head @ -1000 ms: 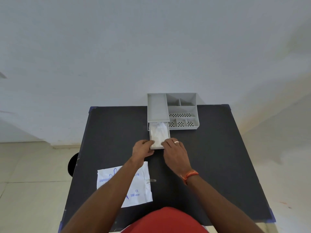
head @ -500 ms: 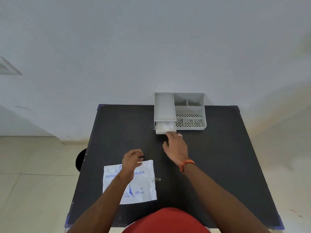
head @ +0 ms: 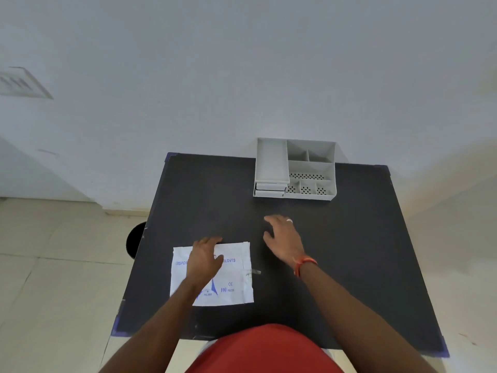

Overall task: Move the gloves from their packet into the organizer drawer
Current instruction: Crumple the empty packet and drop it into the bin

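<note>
Left hand [head: 205, 258] flat and open on glove packet [head: 231, 275]; right hand [head: 282, 236] spread, empty, above worktop [head: 349, 238]. Organizer drawer [head: 269, 189] pushed in.

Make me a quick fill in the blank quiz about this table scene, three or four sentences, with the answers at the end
1. The organizer stands at the table's far edge, and its drawer is pushed ____.
2. The left hand rests on the white ____ packet.
3. The right hand hovers over the table, holding ____.
4. The right wrist wears an ____ band.

Answers: shut; gloves; nothing; orange
</note>
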